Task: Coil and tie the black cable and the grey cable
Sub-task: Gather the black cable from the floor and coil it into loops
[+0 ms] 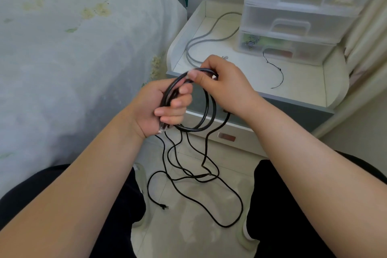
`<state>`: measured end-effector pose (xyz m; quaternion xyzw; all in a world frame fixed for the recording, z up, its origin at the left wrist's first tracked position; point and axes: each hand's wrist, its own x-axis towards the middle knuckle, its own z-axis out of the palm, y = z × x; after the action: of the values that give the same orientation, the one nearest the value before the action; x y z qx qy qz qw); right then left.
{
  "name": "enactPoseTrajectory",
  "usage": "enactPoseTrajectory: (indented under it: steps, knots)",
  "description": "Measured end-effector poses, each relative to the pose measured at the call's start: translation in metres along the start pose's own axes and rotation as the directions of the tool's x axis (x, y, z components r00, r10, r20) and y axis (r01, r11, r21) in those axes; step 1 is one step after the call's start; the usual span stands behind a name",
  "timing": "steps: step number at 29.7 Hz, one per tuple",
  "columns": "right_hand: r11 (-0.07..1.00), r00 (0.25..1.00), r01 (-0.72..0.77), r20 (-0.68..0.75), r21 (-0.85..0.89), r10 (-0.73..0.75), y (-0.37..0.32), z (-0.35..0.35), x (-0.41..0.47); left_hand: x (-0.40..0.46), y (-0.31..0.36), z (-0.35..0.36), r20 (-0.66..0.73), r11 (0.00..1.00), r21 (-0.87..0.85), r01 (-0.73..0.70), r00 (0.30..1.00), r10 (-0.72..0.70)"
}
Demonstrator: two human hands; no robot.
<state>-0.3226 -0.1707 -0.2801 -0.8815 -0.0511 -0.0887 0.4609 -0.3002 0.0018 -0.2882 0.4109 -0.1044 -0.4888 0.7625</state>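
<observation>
A black cable (209,111) is partly wound into a couple of loops held between both hands. My left hand (165,107) grips the loops' left side, with a clear plug sticking out below the fist. My right hand (222,81) pinches the top of the loops. The rest of the black cable hangs down and lies in loose tangles on the tiled floor, its other plug near my left knee. The grey cable (201,40) lies uncoiled on the bedside table (301,88), behind my right hand. A thin black tie (276,69) rests on the table top to the right.
A translucent plastic drawer unit (297,14) stands at the table's back right. A bed with a pale floral cover (73,48) fills the left. The table's drawer front with a handle (226,137) is behind the hanging cable. My knees in dark trousers frame the floor.
</observation>
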Motion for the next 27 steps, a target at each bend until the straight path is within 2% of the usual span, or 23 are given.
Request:
enactPoseTrajectory:
  steps: [3, 5, 8, 13, 19, 23, 25, 27]
  knots:
    - [0.999, 0.999, -0.029, -0.013, 0.029, 0.030, 0.001, -0.001, 0.003, -0.002, 0.008, -0.004, 0.163, 0.988, -0.156, -0.009, 0.986, 0.035]
    - [0.991, 0.995, -0.077, 0.074, 0.113, 0.069, 0.000, 0.001, 0.002, -0.004, 0.011, -0.004, 0.168, 0.986, -0.162, -0.040, 0.984, 0.067]
    - [0.936, 0.967, -0.202, 0.209, 0.288, 0.145, -0.004, 0.006, -0.002, -0.004, 0.011, -0.003, 0.096, 0.982, -0.174, -0.075, 0.991, 0.093]
    - [0.788, 0.948, -0.317, 0.211, 0.527, 0.240, -0.002, 0.011, -0.002, -0.003, 0.010, 0.007, -0.108, 0.979, -0.076, -0.187, 0.978, 0.178]
    - [0.760, 0.934, -0.357, 0.229, 0.543, 0.275, 0.002, 0.012, -0.001, -0.005, 0.003, 0.013, -0.141, 0.964, -0.004, -0.265, 0.955, 0.262]
    - [0.728, 0.914, -0.398, 0.308, 0.559, 0.263, 0.008, 0.019, -0.002, -0.006, 0.001, 0.020, -0.180, 0.942, 0.055, -0.332, 0.924, 0.337]
    - [0.678, 0.886, -0.455, 0.365, 0.577, 0.284, 0.012, 0.030, -0.005, -0.005, 0.000, 0.024, -0.221, 0.930, 0.003, -0.369, 0.906, 0.360]
    - [0.570, 0.843, -0.534, 0.443, 0.625, 0.305, 0.016, 0.044, -0.012, -0.005, 0.002, 0.022, -0.268, 0.901, -0.099, -0.423, 0.883, 0.386]
